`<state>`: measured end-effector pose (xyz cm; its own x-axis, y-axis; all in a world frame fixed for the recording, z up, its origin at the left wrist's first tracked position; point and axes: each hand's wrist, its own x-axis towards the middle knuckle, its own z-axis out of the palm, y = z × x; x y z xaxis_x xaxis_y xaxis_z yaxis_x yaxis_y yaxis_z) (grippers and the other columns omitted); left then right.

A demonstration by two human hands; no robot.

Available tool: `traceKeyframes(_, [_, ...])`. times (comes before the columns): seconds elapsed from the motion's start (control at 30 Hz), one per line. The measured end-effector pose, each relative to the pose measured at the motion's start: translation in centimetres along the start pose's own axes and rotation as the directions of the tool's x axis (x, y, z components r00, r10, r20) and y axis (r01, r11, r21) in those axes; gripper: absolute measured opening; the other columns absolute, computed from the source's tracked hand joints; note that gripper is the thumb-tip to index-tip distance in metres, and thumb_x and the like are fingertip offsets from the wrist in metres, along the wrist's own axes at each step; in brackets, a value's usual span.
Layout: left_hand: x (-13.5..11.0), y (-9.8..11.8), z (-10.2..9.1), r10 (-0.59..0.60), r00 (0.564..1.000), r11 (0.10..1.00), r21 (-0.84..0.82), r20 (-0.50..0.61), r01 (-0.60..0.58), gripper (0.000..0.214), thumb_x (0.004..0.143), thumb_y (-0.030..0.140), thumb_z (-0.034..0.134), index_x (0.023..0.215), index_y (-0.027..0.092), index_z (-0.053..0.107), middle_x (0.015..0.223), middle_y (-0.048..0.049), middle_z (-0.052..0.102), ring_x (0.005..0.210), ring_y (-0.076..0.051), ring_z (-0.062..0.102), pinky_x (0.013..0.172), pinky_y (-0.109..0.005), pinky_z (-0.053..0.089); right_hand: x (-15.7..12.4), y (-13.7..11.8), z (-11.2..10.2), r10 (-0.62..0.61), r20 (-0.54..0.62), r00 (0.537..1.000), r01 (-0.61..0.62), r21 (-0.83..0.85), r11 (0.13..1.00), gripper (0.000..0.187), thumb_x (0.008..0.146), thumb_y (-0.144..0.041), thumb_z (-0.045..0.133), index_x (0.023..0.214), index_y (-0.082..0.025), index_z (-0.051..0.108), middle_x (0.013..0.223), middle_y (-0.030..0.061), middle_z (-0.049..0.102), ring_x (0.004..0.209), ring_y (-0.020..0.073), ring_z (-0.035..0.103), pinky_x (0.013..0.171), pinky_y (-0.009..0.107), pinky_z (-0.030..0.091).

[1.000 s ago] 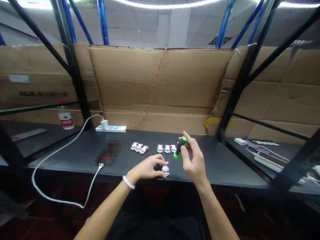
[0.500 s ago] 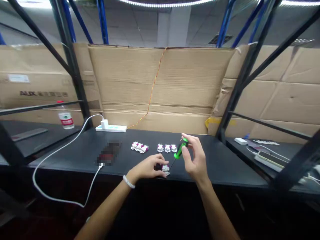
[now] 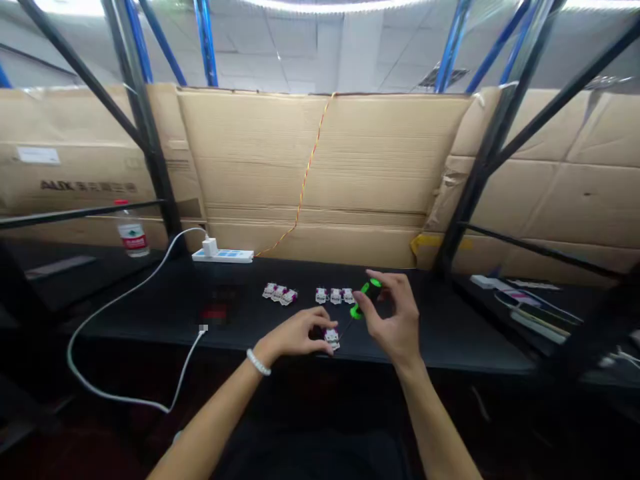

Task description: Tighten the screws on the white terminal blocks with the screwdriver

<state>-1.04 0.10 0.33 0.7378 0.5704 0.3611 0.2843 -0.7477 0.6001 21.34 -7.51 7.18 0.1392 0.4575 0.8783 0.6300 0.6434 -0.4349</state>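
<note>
At your far left stands a clear plastic bottle with a red cap (image 3: 133,239); next comes a white power strip (image 3: 235,256), then a slanted row of three white-and-purple blocks (image 3: 280,294) on the black tabletop (image 3: 450,333). Your left hand (image 3: 300,335) pinches a single small white-and-purple block (image 3: 331,339) at its left side, near the table's front edge; hand and block have stayed put. Beyond it sits a straight row of three matching blocks (image 3: 335,296). Your right hand (image 3: 393,307) grips a green-and-black-handled screwdriver (image 3: 372,291) between thumb and fingers, its thin shaft slanting down to the block. Just now your thumb has rolled leftward across the handle, which leans further right; that suggests you are turning the driver against a steadied block. Tip contact is too small to confirm.
</note>
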Motion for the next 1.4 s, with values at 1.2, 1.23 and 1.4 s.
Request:
traceKeyframes(1.2, [0.01, -0.09, 0.06, 0.003, 1.0, 1.0, -0.004, 0.004, -0.003, 0.055, 0.083, 0.051, 0.09, 0.129, 0.022, 0.079, 0.115, -0.0091, 0.072, 0.104, -0.026, 0.07, 0.097, -0.036, 0.054, -0.01, -0.21, -0.18, -0.024, 0.046, 0.999, 0.022, 0.049, 0.999, 0.034, 0.099, -0.036, 0.069, 0.131, -0.024, 0.068, 0.117, 0.0105, 0.07, 0.092, 0.0235, 0.067, 0.081, 0.04, 0.059])
traceKeyframes(1.23, [0.0, -0.07, 0.08, 0.001, 1.0, 1.0, -0.004, 0.004, 0.0, 0.055, 0.084, 0.051, 0.09, 0.129, 0.022, 0.079, 0.115, -0.009, 0.071, 0.104, -0.026, 0.07, 0.097, -0.036, 0.054, 0.03, -0.27, -0.1, -0.031, 0.011, 0.999, 0.031, 0.018, 0.999, 0.034, 0.095, -0.038, 0.075, 0.126, -0.024, 0.07, 0.113, 0.0096, 0.068, 0.085, 0.0217, 0.064, 0.077, 0.039, 0.058])
traceKeyframes(1.4, [-0.02, -0.11, 0.11, -0.001, 1.0, 1.0, -0.011, 0.004, 0.001, 0.054, 0.084, 0.052, 0.089, 0.128, 0.022, 0.079, 0.115, -0.0092, 0.072, 0.103, -0.025, 0.07, 0.096, -0.036, 0.055, 0.07, -0.02, -0.12, 0.0, 0.045, 0.999, -0.001, 0.035, 0.999, 0.035, 0.105, -0.032, 0.056, 0.138, -0.025, 0.066, 0.117, 0.0101, 0.066, 0.095, 0.0229, 0.067, 0.085, 0.041, 0.059])
